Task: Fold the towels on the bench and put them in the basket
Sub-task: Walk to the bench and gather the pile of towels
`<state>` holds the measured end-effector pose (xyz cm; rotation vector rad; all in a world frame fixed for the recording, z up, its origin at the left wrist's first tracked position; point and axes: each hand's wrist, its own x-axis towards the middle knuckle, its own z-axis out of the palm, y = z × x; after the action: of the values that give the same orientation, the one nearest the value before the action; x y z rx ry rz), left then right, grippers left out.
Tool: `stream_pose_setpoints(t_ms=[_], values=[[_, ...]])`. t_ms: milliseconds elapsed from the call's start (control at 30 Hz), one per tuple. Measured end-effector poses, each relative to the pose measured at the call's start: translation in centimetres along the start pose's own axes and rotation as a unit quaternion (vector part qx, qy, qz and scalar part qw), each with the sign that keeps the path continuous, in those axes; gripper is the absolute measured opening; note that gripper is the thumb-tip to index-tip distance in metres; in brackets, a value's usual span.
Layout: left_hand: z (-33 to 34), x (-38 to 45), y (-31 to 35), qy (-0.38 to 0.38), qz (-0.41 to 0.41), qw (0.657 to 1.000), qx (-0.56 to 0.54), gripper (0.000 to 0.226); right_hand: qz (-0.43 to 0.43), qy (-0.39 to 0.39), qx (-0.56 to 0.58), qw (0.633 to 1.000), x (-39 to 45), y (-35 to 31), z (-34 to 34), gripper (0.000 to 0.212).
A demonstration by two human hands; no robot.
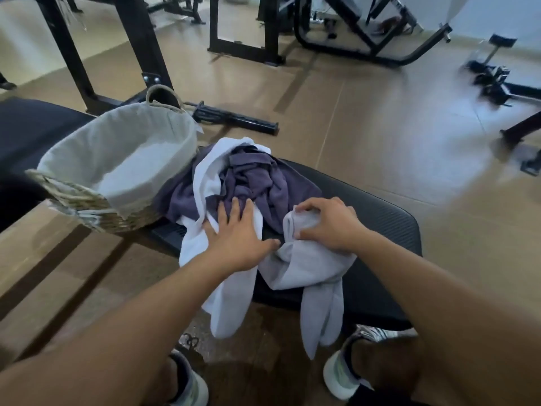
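Right hand (328, 224) is bunched around the grey towel (304, 265) hanging off the bench (380, 230). Left hand (237, 238) lies flat, fingers spread, on the white towel (228, 288). Behind them sits the purple towel (257, 180), then the basket (117, 171). I'd drag the grey one free and spread it flat before folding.

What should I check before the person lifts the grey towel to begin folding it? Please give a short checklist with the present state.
1. Right hand has a grip on the grey towel: ok.
2. Left hand holds down the white towel: ok, fingers flat on it.
3. Grey towel free of the purple towel: cannot tell.
4. Basket ready, nothing inside: ok.
5. Towels fully on the bench: not ok, ends hang off.
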<state>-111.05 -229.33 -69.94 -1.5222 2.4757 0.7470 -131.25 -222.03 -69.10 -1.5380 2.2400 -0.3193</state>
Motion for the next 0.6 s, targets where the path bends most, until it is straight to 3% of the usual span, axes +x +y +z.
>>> stream_pose_setpoints(t_ms=[167,267,333,467,600], values=[[-0.2,-1.5,1.9,0.049,0.013,0.998,0.025,0.097,0.026,0.006,0.037,0.999,2.2,0.0,-1.3,0.053],[0.0,-2.4,3.1,0.115,0.087,0.989,-0.016,0.085,0.029,-0.026,-0.011,0.999,2.3,0.0,-1.6,0.024],[-0.3,-3.0,3.6,0.138,0.134,0.979,-0.072,0.08,0.002,-0.025,0.009,1.0,1.9,-0.4,-2.2,0.011],[-1.3,-3.5,4.5,0.111,0.155,0.943,-0.273,0.063,-0.095,0.013,0.098,0.991,0.1,-1.4,-4.8,0.01],[-2.7,-4.2,5.5,0.12,0.183,0.889,-0.402,0.035,-0.184,0.001,0.264,0.947,-3.0,-2.3,-7.1,0.012]])
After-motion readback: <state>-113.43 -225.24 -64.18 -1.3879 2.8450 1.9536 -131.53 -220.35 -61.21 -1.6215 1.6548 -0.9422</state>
